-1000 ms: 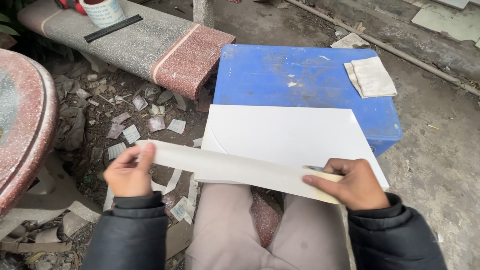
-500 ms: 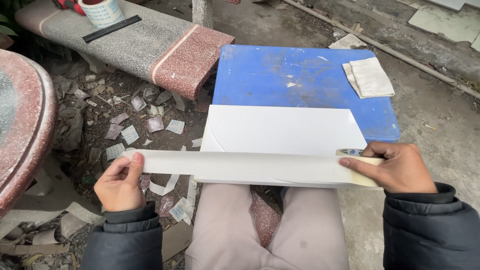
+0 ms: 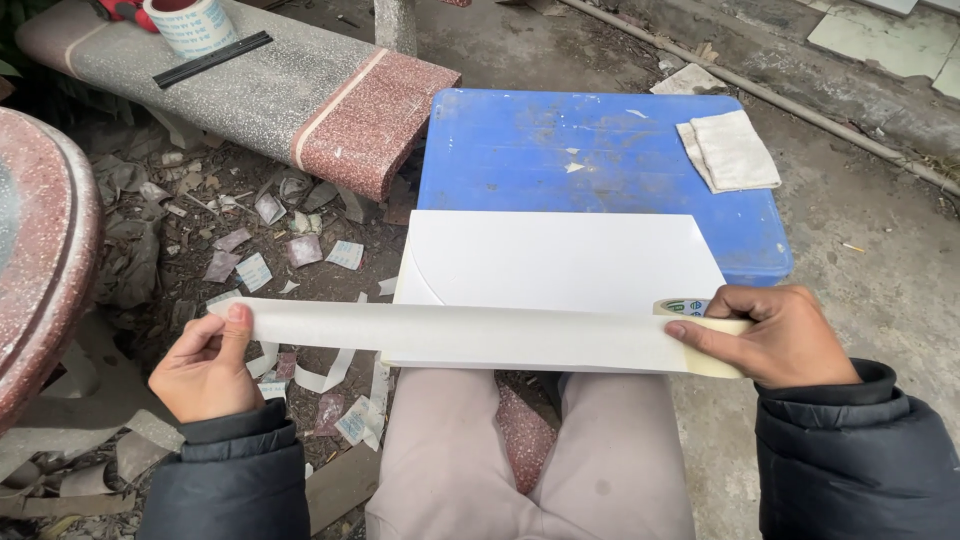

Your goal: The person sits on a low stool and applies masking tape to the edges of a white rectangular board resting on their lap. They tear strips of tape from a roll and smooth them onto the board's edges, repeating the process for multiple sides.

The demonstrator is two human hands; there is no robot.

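Observation:
A long strip of pale masking tape point(image 3: 460, 336) is stretched level across the near edge of a white sheet point(image 3: 560, 262). My left hand point(image 3: 205, 365) pinches the strip's free end out past the sheet's left side. My right hand point(image 3: 775, 335) grips the tape roll point(image 3: 690, 308) at the sheet's right corner, thumb pressed on the tape. The sheet lies on a blue plastic table point(image 3: 600, 150), overhanging toward my knees.
A folded white cloth point(image 3: 728, 150) rests on the table's far right corner. A stone bench point(image 3: 240, 90) at the upper left carries a cup point(image 3: 192, 22) and a black bar point(image 3: 212, 58). A round stone table edge point(image 3: 45, 250) stands left. Paper scraps litter the ground.
The tape strip was slanted with my right hand low near my knee. My right hand moved right and up, pulling out more tape, and the strip now runs level and longer.

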